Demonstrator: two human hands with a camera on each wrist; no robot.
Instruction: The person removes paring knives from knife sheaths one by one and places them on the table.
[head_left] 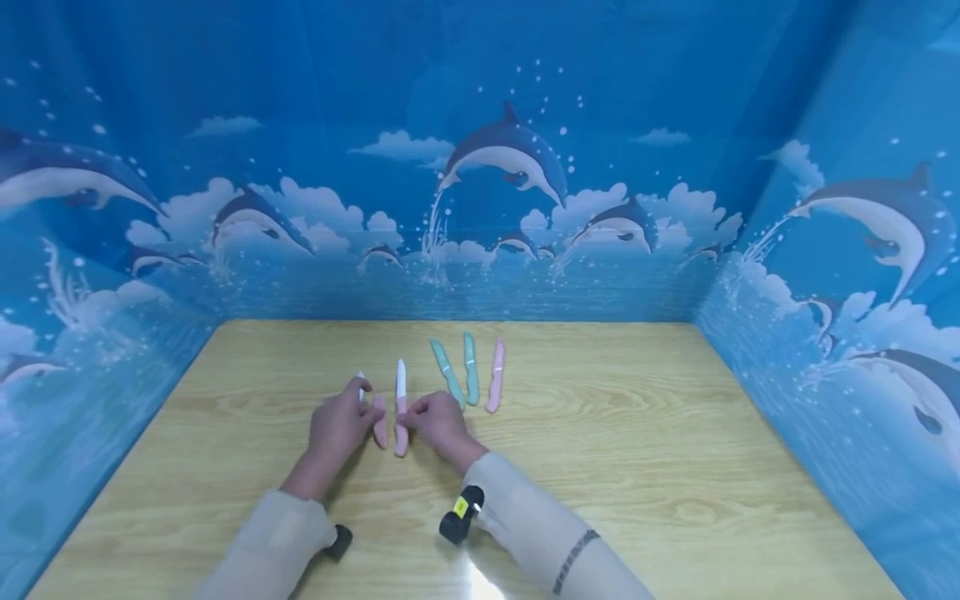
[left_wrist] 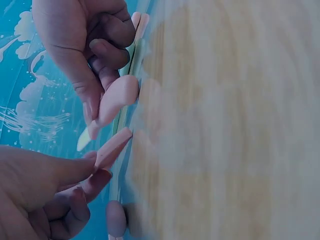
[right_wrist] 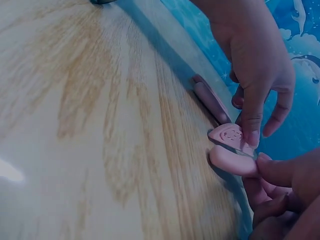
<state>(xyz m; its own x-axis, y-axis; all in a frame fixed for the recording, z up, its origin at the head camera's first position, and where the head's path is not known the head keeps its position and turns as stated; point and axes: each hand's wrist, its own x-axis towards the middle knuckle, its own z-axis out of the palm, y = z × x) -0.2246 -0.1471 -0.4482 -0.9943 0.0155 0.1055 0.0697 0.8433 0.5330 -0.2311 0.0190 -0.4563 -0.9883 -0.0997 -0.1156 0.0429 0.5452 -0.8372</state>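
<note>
My right hand [head_left: 441, 423] pinches a pink-handled knife [head_left: 402, 429], its white blade pointing away. In the left wrist view, the knife's rounded handle [left_wrist: 120, 97] is seen end-on. Close to its left, my left hand [head_left: 337, 423] pinches a flat pink knife sheath [head_left: 380, 429] between thumb and finger. The right wrist view shows an embossed pattern on that sheath [right_wrist: 231, 134] and its tapered end. A white blade tip [head_left: 361, 387] shows by the left fingers; the rest is hidden. Another handle-like piece [right_wrist: 210, 100] lies beyond the left hand.
Two green sheathed knives [head_left: 447, 372] and a pink sheathed knife [head_left: 497, 375] lie side by side, beyond and right of my hands. The wood-grain table [head_left: 637, 433] meets a blue dolphin-print curtain [head_left: 480, 283] at its back and sides.
</note>
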